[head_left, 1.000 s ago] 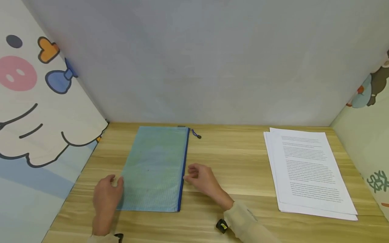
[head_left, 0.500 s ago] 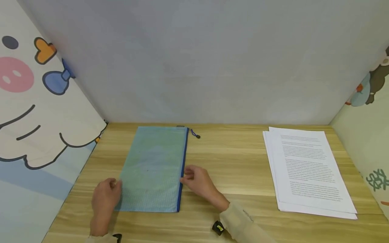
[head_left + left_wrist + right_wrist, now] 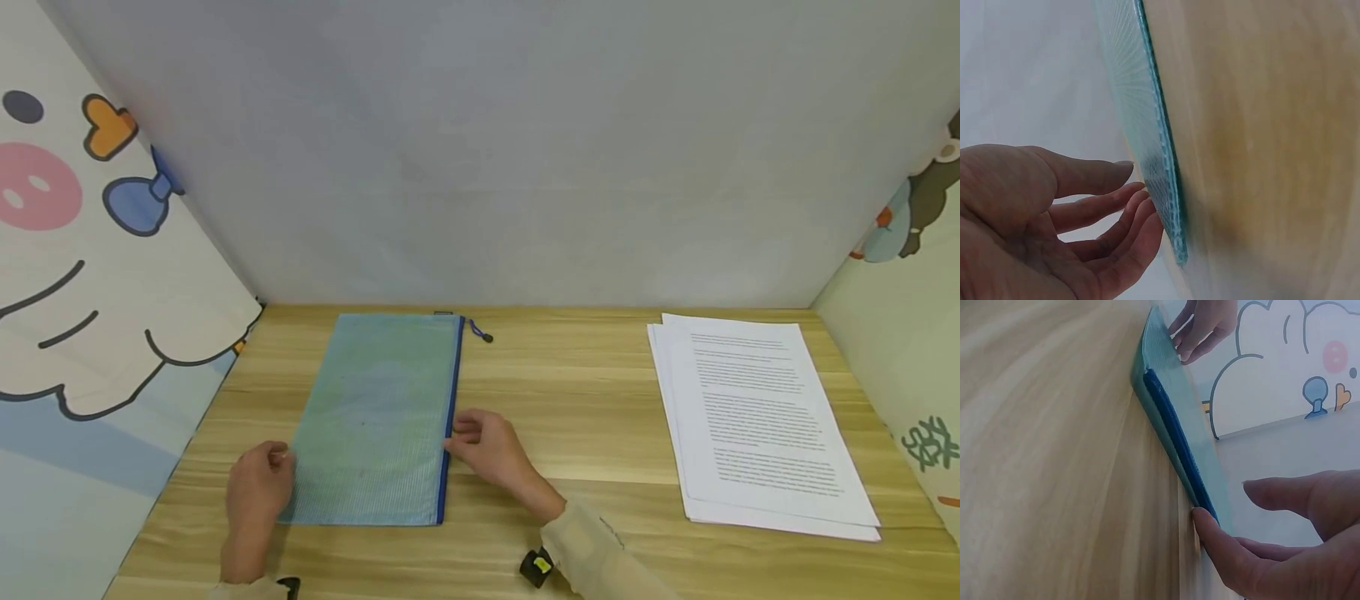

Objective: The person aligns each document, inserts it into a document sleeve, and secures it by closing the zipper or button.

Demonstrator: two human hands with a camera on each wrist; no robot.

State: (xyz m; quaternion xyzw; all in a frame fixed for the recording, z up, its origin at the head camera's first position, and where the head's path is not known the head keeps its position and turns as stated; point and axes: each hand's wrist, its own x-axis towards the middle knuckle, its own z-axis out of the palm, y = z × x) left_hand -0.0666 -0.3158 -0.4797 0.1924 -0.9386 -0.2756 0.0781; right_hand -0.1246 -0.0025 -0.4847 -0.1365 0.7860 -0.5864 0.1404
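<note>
A translucent light-blue zipper pouch (image 3: 375, 417) lies flat on the wooden table, its dark-blue zipper edge (image 3: 453, 392) on the right. A cord pull (image 3: 482, 332) sticks out near its far right corner. My left hand (image 3: 258, 483) is at the pouch's left edge; in the left wrist view its bent fingers (image 3: 1141, 225) touch that edge, with the thumb apart from them. On the opposite side, my right hand (image 3: 491, 446) has a fingertip against the zipper edge. The right wrist view shows its thumb (image 3: 1279, 492) raised away from the pouch.
Printed white sheets (image 3: 757, 417) lie in a slightly uneven stack on the table's right side. A small black object with a yellow mark (image 3: 536, 567) is by the right sleeve. A grey wall (image 3: 525, 167) stands behind, with cartoon-printed panels (image 3: 45, 333) at the sides.
My right hand has moved slightly left, up to the zipper edge. My left thumb has drawn back from over the pouch to its left edge. The papers stay put.
</note>
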